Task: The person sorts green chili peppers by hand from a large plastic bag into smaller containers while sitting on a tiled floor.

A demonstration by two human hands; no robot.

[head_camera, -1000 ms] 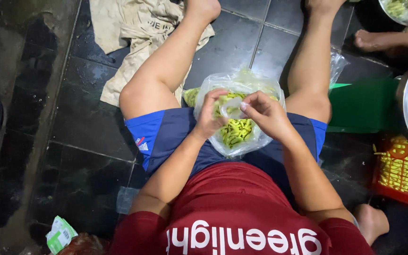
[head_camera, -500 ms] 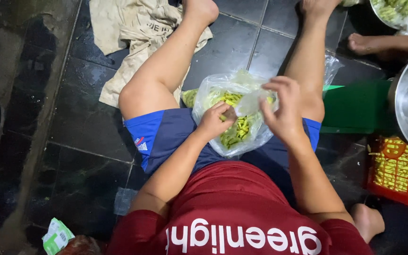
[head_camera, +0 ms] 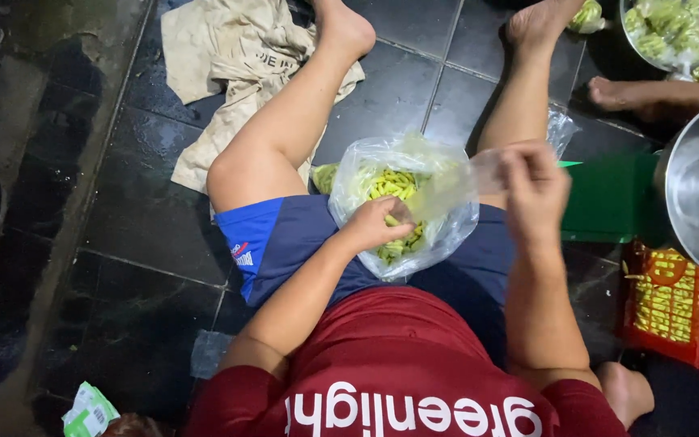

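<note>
Head view: at centre frame, a clear plastic bag (head_camera: 438, 235) of green chillies (head_camera: 394, 188) is entered by the curled left hand (head_camera: 378, 224) and its edge pinched by the right hand (head_camera: 531, 188), while greens fill the upper-right metal bowl (head_camera: 626, 18).

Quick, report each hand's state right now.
Left hand: closed on the clear plastic bag of green pods.
Right hand: pinching the bag's stretched top edge.

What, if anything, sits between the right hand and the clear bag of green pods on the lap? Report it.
Nothing visible does. The right hand is raised just right of the clear bag and appears to pinch its stretched film, though motion blur hides the exact grip. The left hand rests on the green pods at the bag's mouth.
</note>
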